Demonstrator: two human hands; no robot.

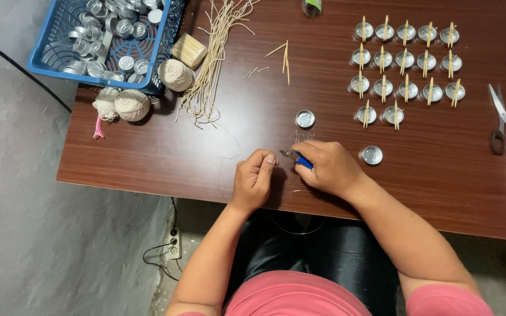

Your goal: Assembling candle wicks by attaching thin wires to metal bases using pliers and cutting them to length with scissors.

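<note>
Close together at the table edge — right hand clenched around blue-handled pliers, left hand pinching thin wire

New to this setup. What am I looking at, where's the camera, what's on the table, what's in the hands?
No machine: a person's two bare hands, filmed by one head-worn camera looking down. The right hand grips small blue-handled pliers; the left hand pinches something too thin to identify beside the tip. On the dark brown wooden table: rows of small round metal cups with wooden sticks laid across, a blue plastic basket of more cups, cream string balls, loose wick strands, and scissors.
</note>
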